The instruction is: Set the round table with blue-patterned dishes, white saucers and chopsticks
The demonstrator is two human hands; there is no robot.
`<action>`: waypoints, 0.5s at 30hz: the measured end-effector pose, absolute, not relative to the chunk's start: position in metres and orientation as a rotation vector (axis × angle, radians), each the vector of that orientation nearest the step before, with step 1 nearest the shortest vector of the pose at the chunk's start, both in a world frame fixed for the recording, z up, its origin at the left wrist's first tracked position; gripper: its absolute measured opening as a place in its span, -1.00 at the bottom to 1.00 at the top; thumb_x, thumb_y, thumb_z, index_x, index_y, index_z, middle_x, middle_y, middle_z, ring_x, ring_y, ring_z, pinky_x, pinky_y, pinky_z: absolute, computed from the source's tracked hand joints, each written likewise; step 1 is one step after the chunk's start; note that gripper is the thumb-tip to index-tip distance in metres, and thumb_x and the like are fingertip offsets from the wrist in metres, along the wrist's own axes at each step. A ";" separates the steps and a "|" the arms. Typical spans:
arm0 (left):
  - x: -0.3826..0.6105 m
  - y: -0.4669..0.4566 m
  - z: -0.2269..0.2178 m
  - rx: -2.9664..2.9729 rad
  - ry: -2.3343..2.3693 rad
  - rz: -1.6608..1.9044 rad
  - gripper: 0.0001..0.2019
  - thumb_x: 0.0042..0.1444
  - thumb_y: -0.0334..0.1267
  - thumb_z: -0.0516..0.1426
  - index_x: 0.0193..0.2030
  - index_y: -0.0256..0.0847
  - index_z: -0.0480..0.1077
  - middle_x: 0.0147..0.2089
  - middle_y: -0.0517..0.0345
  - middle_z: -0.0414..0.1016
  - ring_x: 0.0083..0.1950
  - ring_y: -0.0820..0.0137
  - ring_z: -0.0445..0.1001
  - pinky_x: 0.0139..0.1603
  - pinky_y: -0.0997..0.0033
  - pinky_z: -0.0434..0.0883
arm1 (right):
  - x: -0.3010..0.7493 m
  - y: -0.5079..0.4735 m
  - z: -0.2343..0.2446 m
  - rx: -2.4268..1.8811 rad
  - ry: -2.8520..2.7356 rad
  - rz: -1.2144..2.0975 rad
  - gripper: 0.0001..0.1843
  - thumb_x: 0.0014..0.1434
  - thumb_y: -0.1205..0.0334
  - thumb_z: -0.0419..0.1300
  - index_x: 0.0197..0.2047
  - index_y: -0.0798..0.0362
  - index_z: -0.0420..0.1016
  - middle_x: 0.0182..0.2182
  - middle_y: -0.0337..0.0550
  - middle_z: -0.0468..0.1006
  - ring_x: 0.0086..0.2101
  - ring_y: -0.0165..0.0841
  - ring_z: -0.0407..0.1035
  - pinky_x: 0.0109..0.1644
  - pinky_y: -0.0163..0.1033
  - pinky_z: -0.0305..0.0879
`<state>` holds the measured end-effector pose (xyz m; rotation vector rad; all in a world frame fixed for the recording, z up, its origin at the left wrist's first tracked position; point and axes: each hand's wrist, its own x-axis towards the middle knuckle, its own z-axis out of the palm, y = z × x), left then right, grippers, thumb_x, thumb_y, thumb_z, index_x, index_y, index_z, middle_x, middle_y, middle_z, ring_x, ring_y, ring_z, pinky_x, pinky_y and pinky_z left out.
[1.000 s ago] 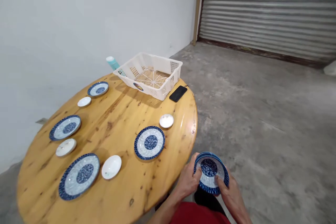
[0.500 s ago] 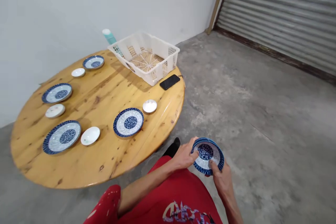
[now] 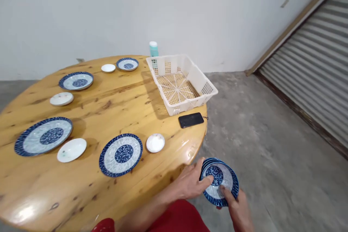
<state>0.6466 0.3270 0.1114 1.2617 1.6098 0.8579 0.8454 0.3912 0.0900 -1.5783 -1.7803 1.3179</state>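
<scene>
Stack of blue-patterned bowls (image 3: 219, 174) is held clamped at the rim between left hand (image 3: 191, 183) and right hand (image 3: 237, 207), just off the wooden worktop (image 3: 122, 105) edge.

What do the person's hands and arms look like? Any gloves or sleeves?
No gloves: the left hand and right hand are bare, with no rings or watch that show. Both forearms are bare too, no sleeves reaching them. Red clothing shows at the bottom edge.
</scene>
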 end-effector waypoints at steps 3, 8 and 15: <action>0.619 0.353 0.126 1.239 1.652 0.974 -0.40 0.23 0.13 0.01 0.29 -0.17 0.24 0.10 -0.11 0.52 0.12 0.05 0.49 0.15 0.15 0.36 | 0.814 0.436 0.107 -1.544 -1.760 1.472 -0.59 0.01 -0.13 0.26 -0.50 0.09 0.49 -0.59 -0.10 0.52 -0.58 -0.26 0.37 -0.54 -0.23 0.35; 0.575 0.383 0.168 1.249 1.735 1.016 -0.45 0.22 0.15 0.02 0.21 -0.15 0.28 0.04 -0.08 0.54 0.01 0.06 0.52 0.07 0.13 0.40 | 0.759 0.496 0.150 -1.383 -1.778 1.592 -0.66 -0.09 -0.03 0.32 -0.52 0.10 0.44 -0.65 -0.18 0.46 -0.63 -0.34 0.30 -0.59 -0.28 0.27; 0.516 0.418 0.215 0.967 1.719 1.472 -0.59 0.15 -0.01 0.18 0.05 -0.21 0.39 -0.08 -0.04 0.55 -0.05 0.14 0.50 0.00 0.20 0.44 | 0.656 0.561 0.230 -1.142 -1.973 1.733 -0.83 -0.16 0.23 0.28 -0.48 0.17 0.47 -0.59 -0.11 0.51 -0.62 -0.35 0.35 -0.64 -0.32 0.30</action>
